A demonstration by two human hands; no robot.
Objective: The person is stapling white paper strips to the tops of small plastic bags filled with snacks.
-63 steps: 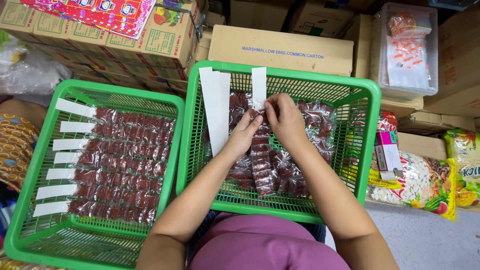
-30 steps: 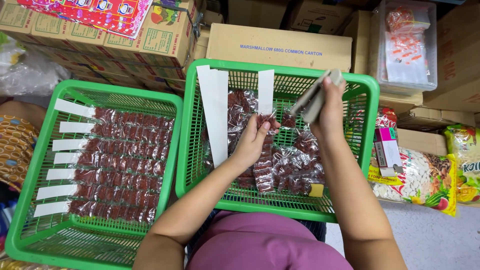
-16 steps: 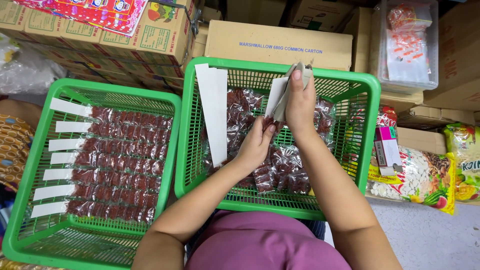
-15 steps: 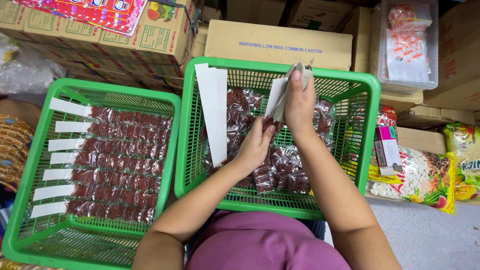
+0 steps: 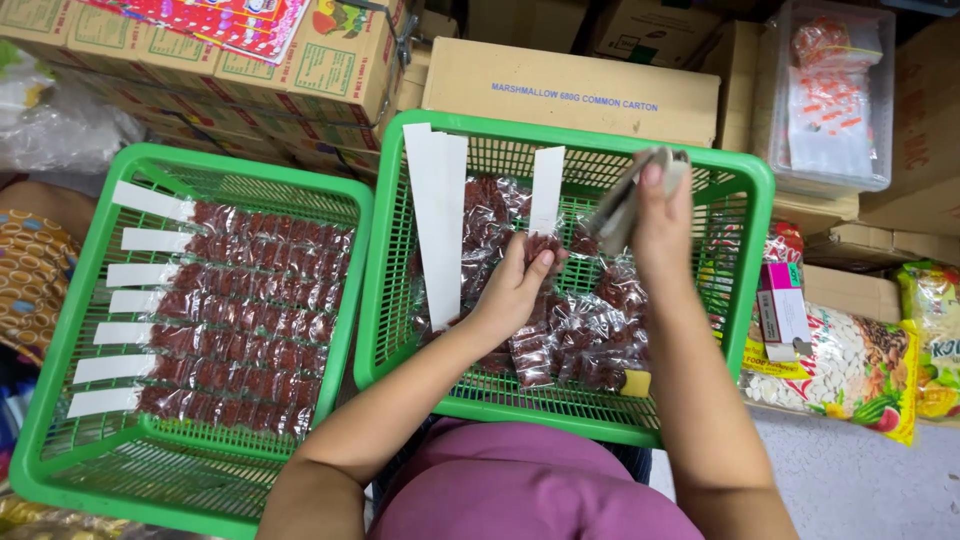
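Centre frame, in green basket (image 5: 738, 262): left hand (image 5: 513, 290) pinching white strip (image 5: 546, 190) with a red sweet packet (image 5: 541, 245). Upper right: right hand (image 5: 660, 215) gripping grey stapler (image 5: 625, 198).

A second green basket (image 5: 60, 400) is set at the left, lined with rows of red-filled packets (image 5: 250, 320) topped by white card strips (image 5: 130, 300). Brown cartons (image 5: 570, 90) are stacked behind, one printed carton (image 5: 330, 60) at the upper left beside a crumpled clear bag (image 5: 60, 130). A clear plastic box (image 5: 835, 95) with red-and-white bags is seen at the upper right. Below it, a seed bag (image 5: 850, 370), a small pink box (image 5: 782, 310) and a yellow bag (image 5: 935, 340) are laid on the grey floor (image 5: 870, 490). A patterned cloth (image 5: 30, 270) is seen at the far left.
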